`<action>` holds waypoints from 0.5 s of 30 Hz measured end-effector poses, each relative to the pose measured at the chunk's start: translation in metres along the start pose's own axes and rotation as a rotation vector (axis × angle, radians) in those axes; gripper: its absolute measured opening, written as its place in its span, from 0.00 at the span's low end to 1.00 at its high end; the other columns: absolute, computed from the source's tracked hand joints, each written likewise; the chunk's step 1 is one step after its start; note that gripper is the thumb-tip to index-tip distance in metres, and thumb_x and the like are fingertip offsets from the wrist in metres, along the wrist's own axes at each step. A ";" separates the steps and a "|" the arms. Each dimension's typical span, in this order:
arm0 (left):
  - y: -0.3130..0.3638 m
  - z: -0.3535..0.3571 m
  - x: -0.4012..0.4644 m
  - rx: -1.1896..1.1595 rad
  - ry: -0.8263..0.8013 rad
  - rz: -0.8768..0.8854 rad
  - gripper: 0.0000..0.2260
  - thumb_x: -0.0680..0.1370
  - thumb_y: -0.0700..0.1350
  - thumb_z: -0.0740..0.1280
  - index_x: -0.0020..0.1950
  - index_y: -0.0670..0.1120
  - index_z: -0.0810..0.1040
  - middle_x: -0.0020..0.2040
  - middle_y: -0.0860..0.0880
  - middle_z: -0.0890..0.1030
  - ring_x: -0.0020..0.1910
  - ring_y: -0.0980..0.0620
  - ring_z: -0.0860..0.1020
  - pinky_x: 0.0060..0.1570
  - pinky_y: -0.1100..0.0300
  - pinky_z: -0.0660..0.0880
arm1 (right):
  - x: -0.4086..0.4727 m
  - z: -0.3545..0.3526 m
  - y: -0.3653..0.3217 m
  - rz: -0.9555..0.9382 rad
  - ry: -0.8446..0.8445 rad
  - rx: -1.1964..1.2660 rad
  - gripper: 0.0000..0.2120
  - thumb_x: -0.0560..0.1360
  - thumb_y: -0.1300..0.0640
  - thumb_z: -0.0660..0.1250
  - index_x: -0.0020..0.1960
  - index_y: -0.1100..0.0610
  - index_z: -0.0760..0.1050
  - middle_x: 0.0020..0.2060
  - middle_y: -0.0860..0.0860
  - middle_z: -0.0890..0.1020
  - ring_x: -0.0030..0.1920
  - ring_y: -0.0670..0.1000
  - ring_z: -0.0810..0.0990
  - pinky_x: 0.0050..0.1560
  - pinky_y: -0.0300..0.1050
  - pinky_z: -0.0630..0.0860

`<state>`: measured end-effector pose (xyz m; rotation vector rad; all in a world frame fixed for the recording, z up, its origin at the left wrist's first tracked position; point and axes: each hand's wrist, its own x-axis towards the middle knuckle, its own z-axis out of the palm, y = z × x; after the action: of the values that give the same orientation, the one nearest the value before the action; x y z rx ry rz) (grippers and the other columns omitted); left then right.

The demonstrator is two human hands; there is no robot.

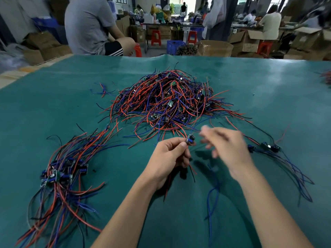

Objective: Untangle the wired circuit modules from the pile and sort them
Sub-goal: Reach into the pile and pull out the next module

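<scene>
A big tangled pile [170, 102] of red, blue and black wired circuit modules lies in the middle of the green mat [71, 104]. My left hand [170, 156] pinches one small module [190, 139] between thumb and fingers, just in front of the pile, with its red and black wires hanging below the hand. My right hand [227, 147] is blurred beside that module, fingers loosely spread, holding nothing that I can make out. A sorted bundle of modules [62, 172] lies at the left with wires trailing toward me. A smaller group of modules [265, 145] lies at the right.
A loose blue wire [214, 192] lies between my forearms. A person in a grey shirt [93, 25] sits beyond the table's far edge. Cardboard boxes, red stools and a blue crate [174, 46] stand behind. More wires [326, 77] show at the far right edge.
</scene>
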<state>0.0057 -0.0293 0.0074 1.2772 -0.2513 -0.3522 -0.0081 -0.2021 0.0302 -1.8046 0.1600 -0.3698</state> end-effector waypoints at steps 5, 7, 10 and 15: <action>0.006 -0.001 -0.003 0.041 -0.051 -0.002 0.09 0.83 0.38 0.61 0.50 0.41 0.81 0.29 0.46 0.78 0.21 0.55 0.72 0.23 0.65 0.69 | -0.008 0.015 0.001 -0.099 -0.152 0.040 0.05 0.73 0.54 0.78 0.44 0.43 0.87 0.39 0.47 0.87 0.37 0.41 0.80 0.32 0.34 0.73; 0.007 -0.001 -0.003 0.078 -0.082 -0.011 0.10 0.83 0.40 0.62 0.50 0.42 0.82 0.27 0.46 0.77 0.19 0.55 0.71 0.21 0.65 0.68 | -0.007 0.013 0.000 -0.106 -0.101 0.099 0.07 0.73 0.56 0.78 0.43 0.43 0.87 0.38 0.47 0.87 0.36 0.40 0.80 0.31 0.33 0.73; 0.008 -0.001 -0.004 0.128 -0.140 -0.022 0.11 0.83 0.41 0.61 0.48 0.42 0.83 0.25 0.47 0.76 0.18 0.56 0.71 0.20 0.66 0.67 | -0.003 0.009 -0.003 -0.117 0.054 0.155 0.09 0.73 0.58 0.78 0.41 0.43 0.87 0.36 0.45 0.86 0.32 0.41 0.76 0.30 0.34 0.72; 0.009 0.001 -0.008 0.164 -0.200 -0.019 0.11 0.83 0.38 0.62 0.45 0.43 0.81 0.28 0.46 0.78 0.21 0.55 0.72 0.24 0.65 0.69 | 0.004 -0.014 -0.009 -0.094 0.330 0.266 0.07 0.76 0.61 0.75 0.42 0.50 0.84 0.33 0.44 0.84 0.31 0.43 0.75 0.29 0.35 0.71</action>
<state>-0.0010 -0.0248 0.0163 1.4074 -0.4460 -0.4842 -0.0098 -0.2133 0.0423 -1.4833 0.2450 -0.7219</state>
